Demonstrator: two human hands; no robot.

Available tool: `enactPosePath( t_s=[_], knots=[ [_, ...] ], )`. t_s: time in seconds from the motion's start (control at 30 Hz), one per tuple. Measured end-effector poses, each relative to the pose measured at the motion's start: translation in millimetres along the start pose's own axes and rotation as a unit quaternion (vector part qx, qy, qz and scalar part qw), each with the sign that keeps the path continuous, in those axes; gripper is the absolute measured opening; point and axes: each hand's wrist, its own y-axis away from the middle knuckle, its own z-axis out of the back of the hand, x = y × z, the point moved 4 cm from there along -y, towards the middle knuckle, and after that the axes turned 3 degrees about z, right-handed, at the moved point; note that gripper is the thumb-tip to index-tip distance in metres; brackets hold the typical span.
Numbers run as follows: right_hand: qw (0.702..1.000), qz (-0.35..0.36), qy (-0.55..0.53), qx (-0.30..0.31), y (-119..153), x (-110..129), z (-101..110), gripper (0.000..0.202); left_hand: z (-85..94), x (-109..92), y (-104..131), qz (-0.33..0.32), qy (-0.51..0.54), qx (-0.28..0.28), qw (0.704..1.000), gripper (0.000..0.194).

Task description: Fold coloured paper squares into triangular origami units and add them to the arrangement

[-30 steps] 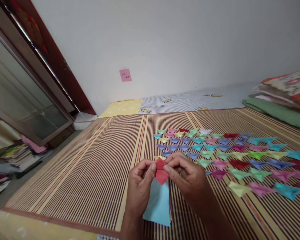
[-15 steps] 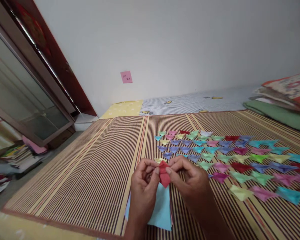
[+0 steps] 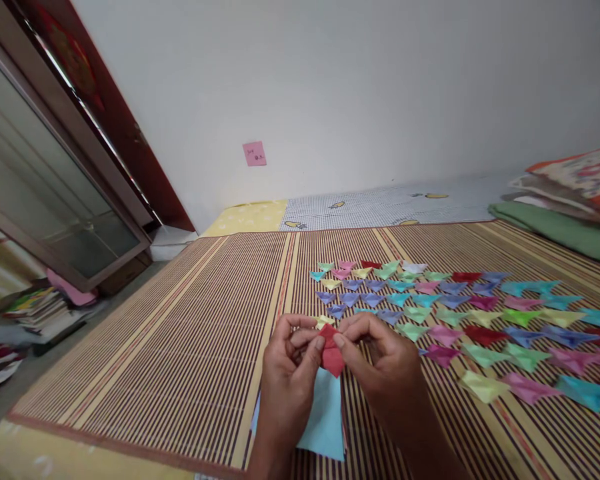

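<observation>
Between my two hands is a small folded piece of red paper [image 3: 334, 361], pointed at top and bottom. My left hand [image 3: 291, 370] pinches its left edge between thumb and fingers. On the opposite edge, my right hand [image 3: 380, 357] grips it the same way, thumb in front. Beneath the hands lies a stack of paper sheets with a light blue one [image 3: 325, 420] on top, partly hidden by my left forearm. To the right, several rows of small folded paper shapes [image 3: 485, 387] in many colours spread over the striped mat [image 3: 180, 347].
A pink note [image 3: 255, 153] is stuck on the white wall. At the far right, folded green fabric [image 3: 555, 230] and cushions are piled up. On the left stand a glass-panelled door [image 3: 65, 167] and a pile of books [image 3: 33, 308] at floor level.
Both hands keep their pinch on the red paper, and its lower tip has swung slightly to the right. The whole view has shifted a little.
</observation>
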Motion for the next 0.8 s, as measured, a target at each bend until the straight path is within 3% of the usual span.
enactPosePath(
  t_s=[0.03, 0.1, 0.27, 0.4, 0.53, 0.67, 0.8],
  knots=[
    [1.000, -0.018, 0.002, 0.006, 0, -1, 0, 0.004, -0.3, 0, 0, -0.001, -0.009, 0.000, 1.000, 0.019],
    [0.999, -0.045, 0.011, 0.028, -1, -3, 1, 0.011, -1.2, -2, 1, -0.011, -0.045, 0.001, 0.999, 0.017],
    [0.997, -0.044, -0.007, 0.063, -3, -3, 1, 0.015, -5.0, -5, 4, -0.048, -0.140, 0.003, 0.989, 0.015],
    [0.994, -0.072, -0.049, 0.058, -5, -7, 4, 0.017, -4.9, 0, 0, -0.002, -0.105, 0.021, 0.994, 0.021],
    [0.996, -0.056, -0.053, 0.034, -6, -6, 7, 0.017, -3.3, 5, -2, 0.030, -0.097, 0.042, 0.994, 0.018],
    [0.998, -0.033, -0.046, 0.025, -6, -3, 8, 0.017, -2.6, 6, -2, 0.016, -0.079, 0.049, 0.996, 0.024],
    [0.993, -0.065, -0.085, 0.041, -6, -3, 8, 0.018, -4.9, 1, -1, -0.015, -0.096, 0.072, 0.993, 0.024]
  ],
)
